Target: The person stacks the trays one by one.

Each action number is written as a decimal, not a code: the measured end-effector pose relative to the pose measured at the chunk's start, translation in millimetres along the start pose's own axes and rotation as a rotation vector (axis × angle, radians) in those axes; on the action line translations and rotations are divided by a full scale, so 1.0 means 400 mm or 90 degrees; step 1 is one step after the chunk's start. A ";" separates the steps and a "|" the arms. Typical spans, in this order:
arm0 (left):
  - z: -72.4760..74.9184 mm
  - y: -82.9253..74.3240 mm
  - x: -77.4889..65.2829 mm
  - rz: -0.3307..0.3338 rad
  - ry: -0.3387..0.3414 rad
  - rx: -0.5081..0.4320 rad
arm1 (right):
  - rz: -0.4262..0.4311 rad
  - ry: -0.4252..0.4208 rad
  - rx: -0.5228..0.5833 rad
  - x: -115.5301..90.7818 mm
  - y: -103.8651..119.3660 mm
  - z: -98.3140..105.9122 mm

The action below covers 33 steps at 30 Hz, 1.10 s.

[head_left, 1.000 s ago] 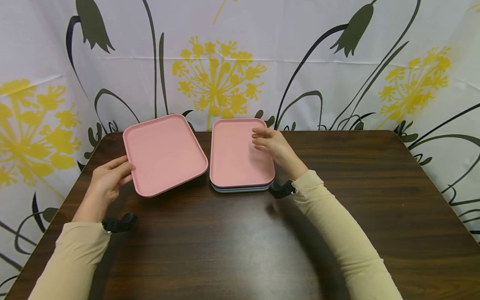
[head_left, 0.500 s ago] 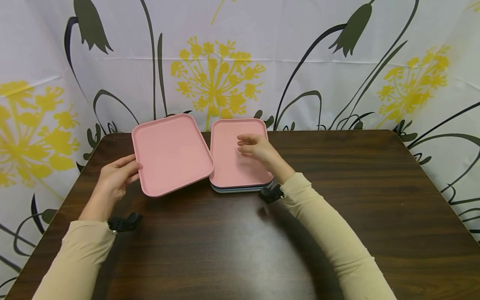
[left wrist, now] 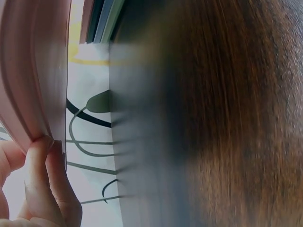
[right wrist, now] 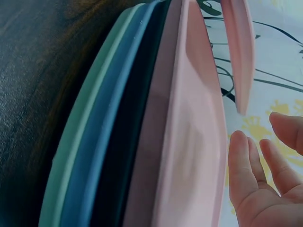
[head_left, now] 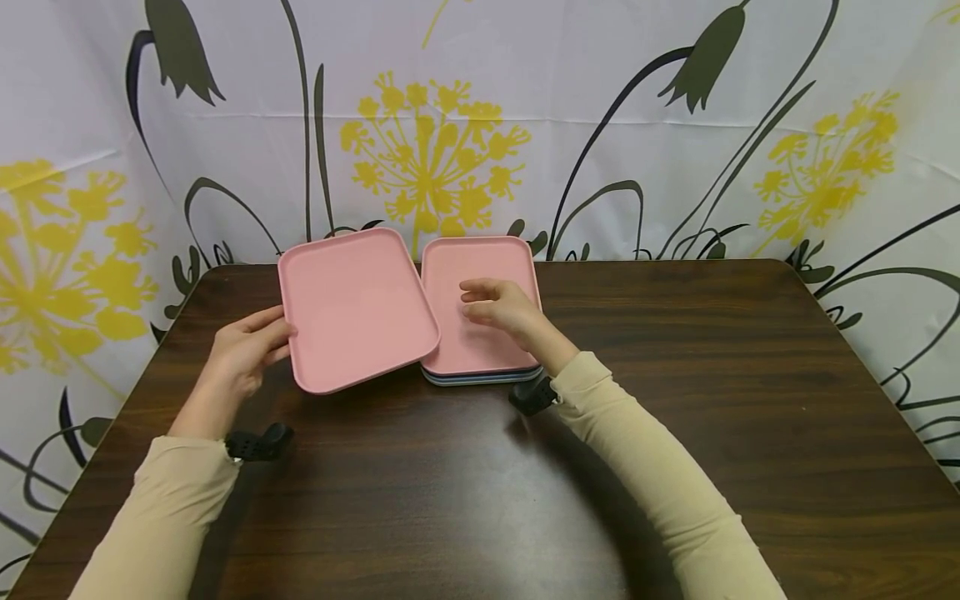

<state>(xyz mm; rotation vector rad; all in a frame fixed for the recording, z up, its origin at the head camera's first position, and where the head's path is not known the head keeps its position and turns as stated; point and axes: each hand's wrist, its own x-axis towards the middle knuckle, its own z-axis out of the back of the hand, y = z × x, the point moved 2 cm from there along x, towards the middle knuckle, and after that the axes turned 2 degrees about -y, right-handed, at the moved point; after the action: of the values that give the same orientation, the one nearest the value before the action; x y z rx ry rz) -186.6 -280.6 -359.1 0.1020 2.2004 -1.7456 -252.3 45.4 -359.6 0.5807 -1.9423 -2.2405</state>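
Note:
My left hand [head_left: 243,354] pinches the left edge of a pink tray [head_left: 356,308], thumb on one face and fingers on the other. Held above the table, that tray tilts, and its right corner overlaps the left side of a stack of trays in the head view. Topmost on the stack is another pink tray [head_left: 480,333]; in the right wrist view, dark, blue [right wrist: 102,127] and light green [right wrist: 71,156] trays show beneath it. Over the stack hovers my right hand [head_left: 506,312], fingers relaxed, holding nothing. The right wrist view shows it apart from both pink trays.
A dark brown wooden table [head_left: 420,500] carries the stack near its far edge. Behind it hangs a white cloth [head_left: 585,83] printed with yellow flowers and dark stems. Each wrist wears a black strap device.
The left hand has carried the pink tray rightward, so its corner now overlaps the stack. My right hand has moved left and slightly nearer over the stack.

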 end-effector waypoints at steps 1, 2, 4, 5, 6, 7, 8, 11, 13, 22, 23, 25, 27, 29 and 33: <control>-0.003 0.000 0.000 -0.001 0.003 0.001 | 0.000 0.003 0.002 0.000 -0.002 -0.001; -0.006 0.000 -0.001 -0.002 0.006 0.001 | 0.001 0.004 0.003 0.000 -0.004 -0.003; -0.012 0.001 -0.002 -0.005 0.014 0.001 | 0.003 0.007 0.003 0.000 -0.005 -0.007; -0.015 0.001 -0.002 -0.005 0.017 0.002 | 0.005 0.008 0.003 -0.001 -0.005 -0.009; -0.018 0.001 -0.003 -0.004 0.019 0.003 | 0.007 0.010 0.003 -0.002 -0.005 -0.011; -0.021 0.001 -0.003 -0.002 0.021 0.005 | 0.008 0.012 0.004 -0.003 -0.005 -0.014; -0.023 0.002 -0.003 -0.001 0.021 0.008 | 0.008 0.015 0.004 -0.004 -0.005 -0.017; -0.032 0.004 -0.002 0.003 0.025 0.014 | 0.007 0.022 0.000 -0.008 -0.005 -0.024; -0.036 0.005 0.000 0.003 0.030 0.014 | 0.005 0.024 0.001 -0.009 -0.005 -0.027; -0.060 0.008 0.001 -0.002 0.051 0.023 | -0.009 0.029 0.034 -0.013 0.000 -0.022; -0.063 0.009 0.001 -0.003 0.052 0.024 | -0.010 0.033 0.035 -0.013 0.000 -0.021; -0.068 0.009 0.000 -0.004 0.052 0.026 | -0.012 0.038 0.034 -0.014 -0.001 -0.019; -0.073 0.010 0.000 -0.004 0.053 0.029 | -0.018 0.041 0.035 -0.013 -0.004 -0.018; -0.076 0.010 0.001 -0.004 0.053 0.034 | -0.024 0.044 0.035 -0.011 -0.007 -0.017; -0.080 0.013 0.002 -0.001 0.054 0.040 | -0.035 0.045 0.041 -0.008 -0.014 -0.018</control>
<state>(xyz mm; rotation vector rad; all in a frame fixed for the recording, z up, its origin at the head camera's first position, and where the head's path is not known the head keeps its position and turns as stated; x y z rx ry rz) -192.9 -248.8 -357.8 0.1920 2.2047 -1.8444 -245.9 40.7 -365.0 0.7203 -1.9946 -2.1634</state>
